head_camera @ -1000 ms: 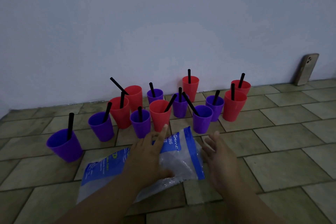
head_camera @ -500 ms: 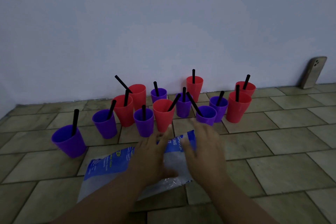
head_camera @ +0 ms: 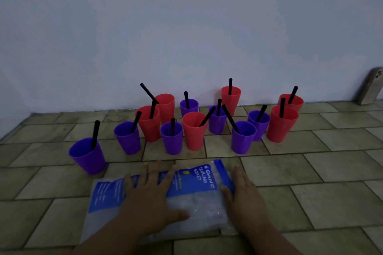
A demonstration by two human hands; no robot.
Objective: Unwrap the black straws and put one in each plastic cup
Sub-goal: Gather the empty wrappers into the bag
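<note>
Nearest the camera, both hands lie on a plastic bag [head_camera: 192, 203] spread flat on the tiled floor [head_camera: 310, 172]. The left hand [head_camera: 151, 198] rests palm down on the bag's middle, fingers spread and extended, gripping nothing. The right hand [head_camera: 244, 194] lies flat along the bag's right edge, fingers straight and together, thumb touching the plastic; it too closes on nothing. The bag is clear with a blue printed panel (the words "4 GANG TRAILING SOCKET" can be read on it), and its contents cannot be made out.

Just beyond the bag stand the plastic cups, each holding one black straw. At the near left a purple cup [head_camera: 87, 155] stands apart from the others, its straw [head_camera: 95, 134] nearly upright. Farther back the rest cluster together: purple cups [head_camera: 172, 138] mixed with red cups [head_camera: 194, 130], some touching. Their black straws [head_camera: 230, 118] lean various ways. The farthest red cup [head_camera: 231, 97] stands at the foot of the pale wall [head_camera: 186, 27].

At the far right a phone [head_camera: 371, 87] leans upright against that wall, well apart from the cups.
</note>
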